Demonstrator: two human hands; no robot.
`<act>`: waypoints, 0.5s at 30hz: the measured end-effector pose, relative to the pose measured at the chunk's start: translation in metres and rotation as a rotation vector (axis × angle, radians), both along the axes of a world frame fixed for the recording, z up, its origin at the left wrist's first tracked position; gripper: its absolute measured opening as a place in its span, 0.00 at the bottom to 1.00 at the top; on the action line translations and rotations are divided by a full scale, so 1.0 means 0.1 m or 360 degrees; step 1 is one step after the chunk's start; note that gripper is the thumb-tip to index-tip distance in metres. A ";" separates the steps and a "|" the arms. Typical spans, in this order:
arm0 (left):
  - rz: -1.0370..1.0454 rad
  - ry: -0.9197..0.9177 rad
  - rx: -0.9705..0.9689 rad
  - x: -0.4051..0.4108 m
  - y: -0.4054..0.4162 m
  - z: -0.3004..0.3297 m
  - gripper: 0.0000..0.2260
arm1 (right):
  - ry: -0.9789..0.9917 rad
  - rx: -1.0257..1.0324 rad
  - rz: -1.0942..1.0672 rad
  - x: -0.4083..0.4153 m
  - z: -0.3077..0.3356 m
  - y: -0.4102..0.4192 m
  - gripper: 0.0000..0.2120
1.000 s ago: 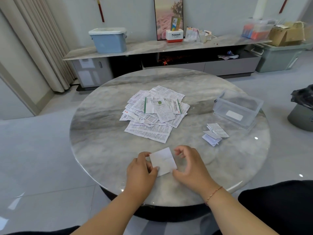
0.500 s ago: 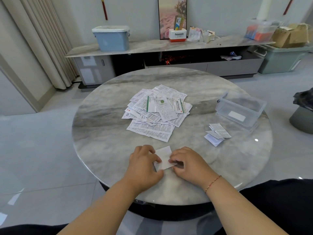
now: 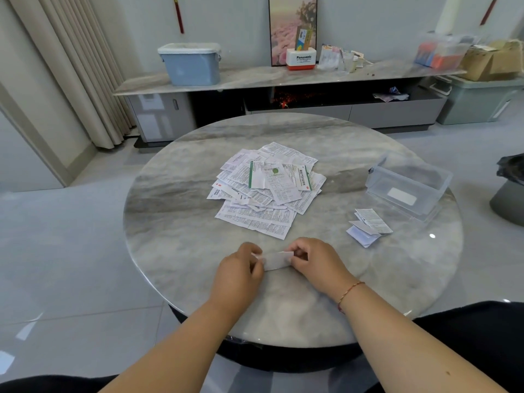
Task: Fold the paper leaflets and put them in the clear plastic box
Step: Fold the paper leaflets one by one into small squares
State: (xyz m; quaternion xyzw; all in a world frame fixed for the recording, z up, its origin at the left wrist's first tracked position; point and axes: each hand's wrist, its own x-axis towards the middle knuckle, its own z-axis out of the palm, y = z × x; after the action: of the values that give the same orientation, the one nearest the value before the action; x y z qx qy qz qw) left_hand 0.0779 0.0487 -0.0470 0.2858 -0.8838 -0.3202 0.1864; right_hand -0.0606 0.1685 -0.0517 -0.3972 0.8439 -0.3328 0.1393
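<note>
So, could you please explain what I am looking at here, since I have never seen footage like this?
There is no robot: this is one picture from a camera worn on a person's head, looking down at their own bare hands. The left hand and the right hand each pinch one end of a folded paper leaflet just above a round marble table. In the middle of the table lies a pile of unfolded leaflets. To the right sits the clear plastic box, with a few folded leaflets lying on the table beside it, not inside.
</note>
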 end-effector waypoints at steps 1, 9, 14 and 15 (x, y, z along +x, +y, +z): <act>0.0028 0.0014 0.0044 -0.02 0.00 -0.01 0.07 | -0.0064 -0.0025 -0.0055 0.00 -0.01 -0.03 0.03; -0.0108 0.0060 -0.0256 -0.04 -0.09 -0.22 0.06 | 0.0018 0.0045 -0.0239 0.03 -0.08 -0.20 0.15; -0.0088 0.0006 -0.0081 -0.05 -0.11 -0.17 0.06 | 0.0179 0.0283 -0.0330 0.15 -0.04 -0.26 0.24; -0.0093 -0.0002 -0.0071 -0.05 -0.12 -0.16 0.05 | 0.0156 0.0311 -0.0346 0.15 -0.03 -0.26 0.24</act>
State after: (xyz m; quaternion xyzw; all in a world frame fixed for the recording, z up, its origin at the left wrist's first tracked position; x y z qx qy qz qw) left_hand 0.0727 0.0371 -0.0626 0.2558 -0.8988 -0.3055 0.1828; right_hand -0.0460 0.1429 -0.0549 -0.3039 0.9160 -0.2425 0.0992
